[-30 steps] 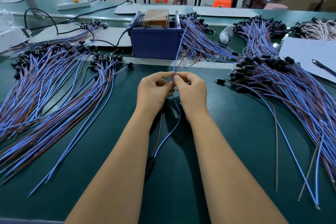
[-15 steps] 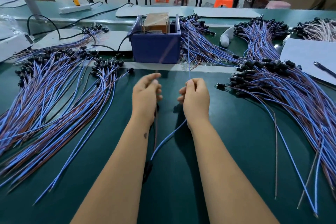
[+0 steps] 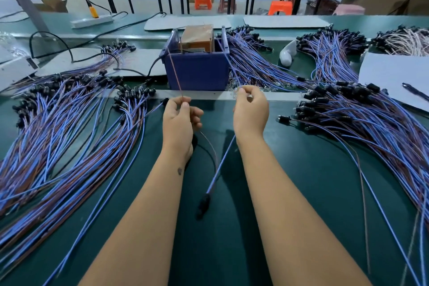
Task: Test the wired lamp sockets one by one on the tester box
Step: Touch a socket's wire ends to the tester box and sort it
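A blue tester box (image 3: 197, 72) stands at the middle of the green table, with a brown block inside. My left hand (image 3: 180, 121) pinches a brown wire (image 3: 175, 72) that reaches up to the box's left rim. My right hand (image 3: 250, 111) pinches a blue wire (image 3: 219, 168), whose upper part runs up toward the box's right side. Both wires hang down between my forearms to a black lamp socket (image 3: 203, 204) lying on the table near me.
A big pile of wired sockets (image 3: 69, 127) spreads at the left, another pile (image 3: 362, 118) at the right, more behind the box (image 3: 255, 62). A white sheet with a pen (image 3: 394, 76) lies at right. A power strip (image 3: 92, 21) and black cable sit at the back left.
My hands, joined at the wire ends a second ago, have moved apart and forward. The brown and blue wires are now separated and held up toward the tester box.
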{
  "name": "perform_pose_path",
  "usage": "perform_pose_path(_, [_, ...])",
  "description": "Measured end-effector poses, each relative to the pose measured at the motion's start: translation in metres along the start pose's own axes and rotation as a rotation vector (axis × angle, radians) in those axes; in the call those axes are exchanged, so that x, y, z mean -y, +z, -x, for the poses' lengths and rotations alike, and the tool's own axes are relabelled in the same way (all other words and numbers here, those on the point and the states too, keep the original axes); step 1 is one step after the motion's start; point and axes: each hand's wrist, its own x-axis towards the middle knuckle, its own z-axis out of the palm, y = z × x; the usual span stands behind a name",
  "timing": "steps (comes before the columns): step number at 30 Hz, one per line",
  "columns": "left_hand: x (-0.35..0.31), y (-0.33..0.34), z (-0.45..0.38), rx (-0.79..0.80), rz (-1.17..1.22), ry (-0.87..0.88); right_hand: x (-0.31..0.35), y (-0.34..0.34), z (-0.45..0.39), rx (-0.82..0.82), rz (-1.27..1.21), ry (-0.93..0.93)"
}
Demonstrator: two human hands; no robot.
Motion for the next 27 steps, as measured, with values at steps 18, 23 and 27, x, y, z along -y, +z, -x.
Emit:
perform_pose_path(18, [-0.003,0.005,0.002,-0.043,-0.095,0.033,-0.007,0.021,-0.009,0.112,-0.03,-0.011])
perform_pose_path(23, [-0.004,0.005,0.004,-0.074,-0.06,0.034,0.0,0.022,-0.011,0.214,-0.038,-0.074])
perform_pose_path(27, [-0.006,0.007,0.004,-0.093,-0.025,0.025,0.007,0.017,-0.013,0.288,-0.049,-0.084])
